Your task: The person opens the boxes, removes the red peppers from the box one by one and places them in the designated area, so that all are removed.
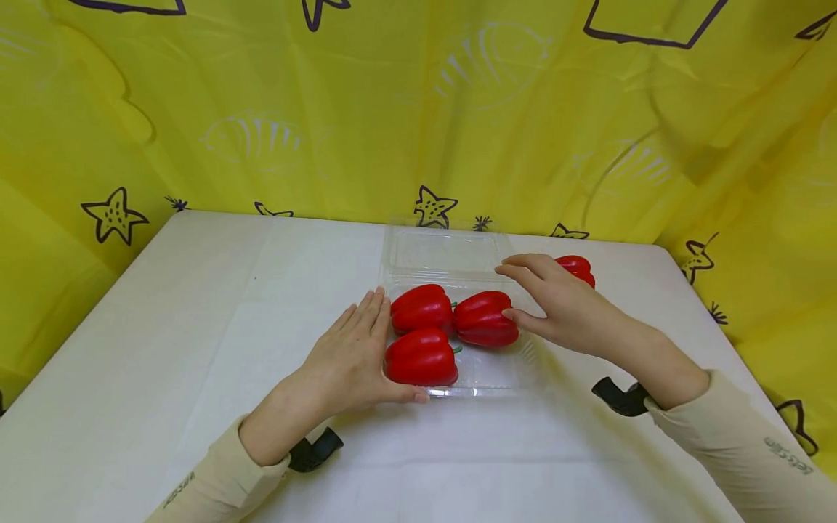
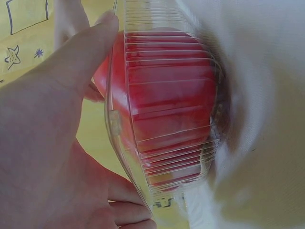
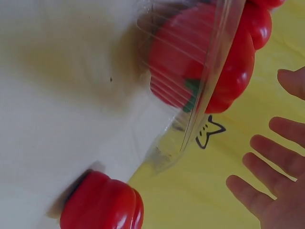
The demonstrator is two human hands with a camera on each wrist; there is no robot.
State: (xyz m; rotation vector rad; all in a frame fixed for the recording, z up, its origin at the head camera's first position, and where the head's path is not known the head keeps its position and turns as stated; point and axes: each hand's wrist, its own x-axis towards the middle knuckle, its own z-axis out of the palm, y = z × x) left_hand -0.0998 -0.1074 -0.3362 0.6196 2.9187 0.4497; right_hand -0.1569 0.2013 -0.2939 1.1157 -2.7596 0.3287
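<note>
A clear plastic clamshell box [image 1: 487,375] lies on the table with its lid [image 1: 445,250] folded back. In it are three red bell peppers: a front left one [image 1: 421,358], one behind it [image 1: 421,309] and a right one [image 1: 485,319]. My left hand [image 1: 349,356] rests along the box's left side, fingers straight on the rim and thumb at the front corner. Above the right side of the box, my right hand [image 1: 565,305] is spread and holds nothing. Its fingers [image 3: 271,174] stand apart from the peppers in the right wrist view.
Another red bell pepper [image 1: 577,269] lies on the white table [image 1: 275,290] beyond my right hand, partly hidden by it in the head view. A yellow curtain [image 1: 366,131] with sea-animal drawings hangs behind the table and at both sides.
</note>
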